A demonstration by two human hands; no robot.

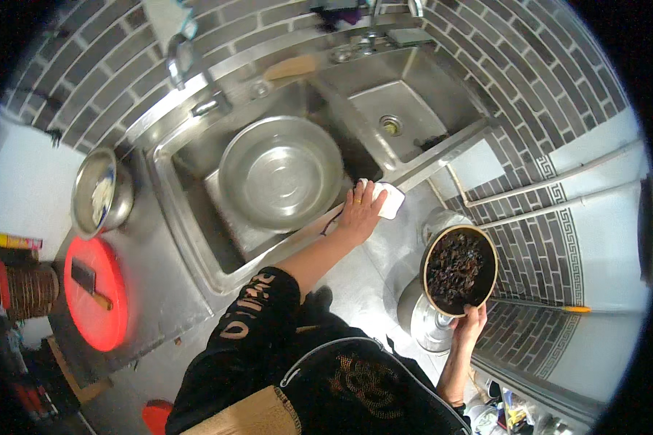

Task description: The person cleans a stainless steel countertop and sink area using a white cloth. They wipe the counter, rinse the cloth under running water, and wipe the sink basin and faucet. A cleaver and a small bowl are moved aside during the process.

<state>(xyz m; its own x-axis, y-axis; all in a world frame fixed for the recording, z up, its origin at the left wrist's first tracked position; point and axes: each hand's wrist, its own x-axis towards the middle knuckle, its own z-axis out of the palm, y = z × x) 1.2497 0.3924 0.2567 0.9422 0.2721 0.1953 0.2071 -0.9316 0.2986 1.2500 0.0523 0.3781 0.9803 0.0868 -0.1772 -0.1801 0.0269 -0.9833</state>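
Note:
My left hand [360, 213] lies on a white cloth [390, 201] with a dark edge, at the front rim of the double steel sink [217, 272]. Whether its fingers grip the cloth is hard to tell. At the right, my right hand [469, 323] holds a round pot [495, 266] by its light rim, with dark, leafy-looking pieces inside. A large metal basin [283, 179] with what looks like clear water stands in the left sink bowl. The right bowl has a drain [390, 125] with yellowish bits in it.
On the left counter are a red cutting board [100, 310] with a cleaver [84, 276] and a metal bowl [121, 198]. Two faucets [212, 103] rise behind the sink. Metal containers [432, 331] stand on the floor beneath the pot. White pipes [555, 182] run along the right wall.

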